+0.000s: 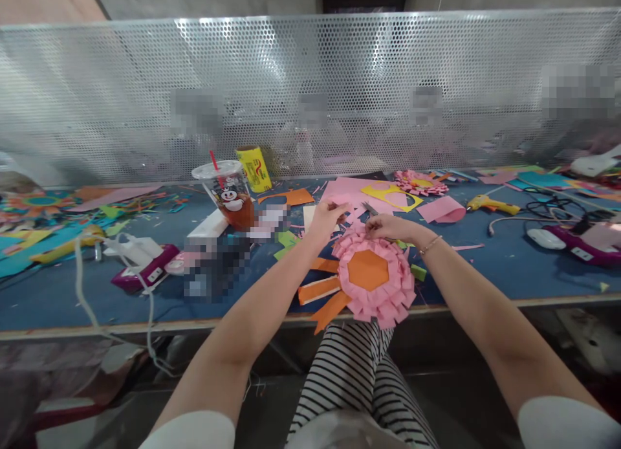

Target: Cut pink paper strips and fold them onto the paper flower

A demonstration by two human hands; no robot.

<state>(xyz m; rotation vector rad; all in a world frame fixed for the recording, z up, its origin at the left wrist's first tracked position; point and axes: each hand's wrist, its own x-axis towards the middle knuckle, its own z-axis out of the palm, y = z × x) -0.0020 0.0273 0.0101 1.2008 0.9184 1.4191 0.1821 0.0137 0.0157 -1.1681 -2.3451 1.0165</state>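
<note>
Near the table's front edge lies a pink paper rosette [405,287] with an orange centre [367,270] and orange ribbon tails [323,290] pointing left. Just beyond it, my left hand [334,215] is closed in a pinch on a small piece of pink paper. My right hand [385,227], at the rosette's far edge, is closed around scissors [369,208]; their blades point up and left, and their handles are hidden in my fingers. Pink paper sheets [347,191] and a yellow paper offcut [388,195] lie behind both hands.
A plastic cup of brown drink [233,197] and a yellow packet [254,169] stand left. Yellow glue guns [495,205], purple power strips [150,268] and cords lie on both sides. Another rosette [421,182] lies behind. A perforated metal screen [310,80] borders the blue table [272,294].
</note>
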